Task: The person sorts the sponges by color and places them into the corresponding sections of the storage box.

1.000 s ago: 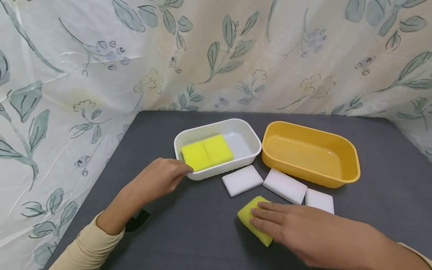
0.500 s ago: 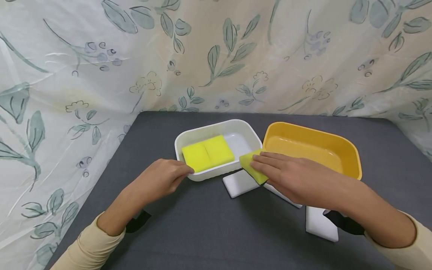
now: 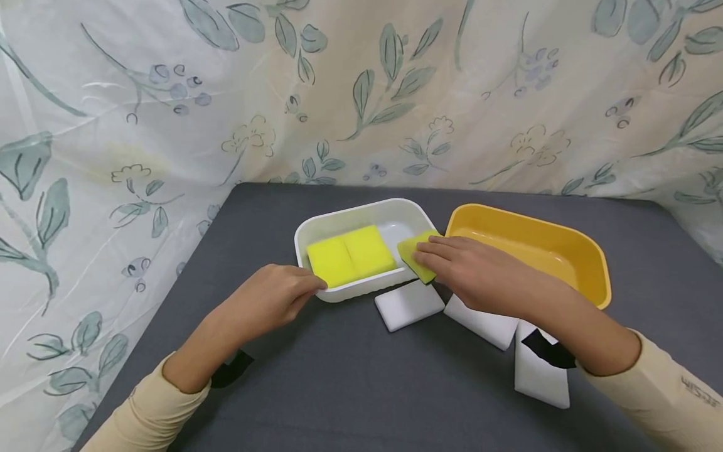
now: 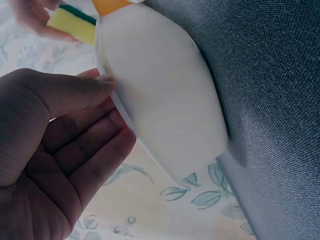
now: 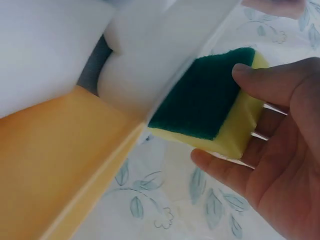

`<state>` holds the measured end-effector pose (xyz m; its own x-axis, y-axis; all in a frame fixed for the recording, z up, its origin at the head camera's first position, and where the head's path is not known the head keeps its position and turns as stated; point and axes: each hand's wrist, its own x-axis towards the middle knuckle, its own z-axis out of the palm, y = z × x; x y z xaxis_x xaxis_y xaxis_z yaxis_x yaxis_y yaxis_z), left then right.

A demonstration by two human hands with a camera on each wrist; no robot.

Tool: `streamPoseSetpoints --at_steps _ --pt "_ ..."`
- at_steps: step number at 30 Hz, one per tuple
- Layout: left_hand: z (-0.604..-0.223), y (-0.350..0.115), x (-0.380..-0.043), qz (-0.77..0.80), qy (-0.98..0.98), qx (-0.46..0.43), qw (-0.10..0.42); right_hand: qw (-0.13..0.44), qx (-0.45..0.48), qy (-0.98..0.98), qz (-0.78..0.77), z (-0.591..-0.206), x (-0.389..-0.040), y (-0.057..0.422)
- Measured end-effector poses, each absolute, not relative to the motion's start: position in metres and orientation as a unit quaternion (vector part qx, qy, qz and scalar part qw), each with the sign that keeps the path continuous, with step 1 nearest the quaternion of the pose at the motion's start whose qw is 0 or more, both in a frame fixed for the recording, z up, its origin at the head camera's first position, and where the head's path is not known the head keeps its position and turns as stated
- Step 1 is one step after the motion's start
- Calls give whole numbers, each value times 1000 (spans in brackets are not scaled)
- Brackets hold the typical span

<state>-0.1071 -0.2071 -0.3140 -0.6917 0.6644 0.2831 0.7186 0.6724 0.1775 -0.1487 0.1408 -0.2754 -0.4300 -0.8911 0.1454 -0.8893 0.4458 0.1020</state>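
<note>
At the near left corner of the white plastic tub (image 3: 361, 291), my left hand (image 3: 271, 295) pinches the rim between thumb and fingers. Two yellow sponges lie side by side in the tub: the left sponge (image 3: 330, 260) and the right sponge (image 3: 368, 249). My right hand (image 3: 480, 271) holds a third sponge (image 3: 412, 251) over the tub's right front rim. In the right wrist view, this held sponge (image 5: 205, 95) shows a dark green scouring face, with the thumb on that face and fingers on the yellow side.
A yellow-orange tub (image 3: 590, 270) stands to the right, partly behind my right arm. In front of the tubs lie white foam blocks: a left block (image 3: 409, 306), a middle block (image 3: 486, 321) and a right block (image 3: 539, 373). Patterned cloth (image 3: 361, 94) hangs behind the dark table (image 3: 361, 389).
My right hand has lifted the sponge from the table and carried it forward to the white tub's rim. The right white block now lies nearer to me. My left hand stays on the rim.
</note>
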Motion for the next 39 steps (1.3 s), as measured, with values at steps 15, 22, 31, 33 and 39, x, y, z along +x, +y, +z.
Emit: streamPoseSetpoints --at_steps 15,22,31,33,39 --pt "-314 -206 -108 -129 -908 -385 101 52 490 -870 40 -288 -174 129" --pt "-315 -205 -108 -127 -909 -385 102 33 458 -887 44 -288 -177 125" --pt "-316 -205 -107 -127 -911 -379 100 -2 434 -900 42 -286 -179 118" --pt "-316 -205 -107 -128 -911 -379 100 -8 435 -899 42 -286 -181 116" --pt "-315 -206 -107 -128 -911 -378 100 -36 432 -900 47 -284 -186 111"
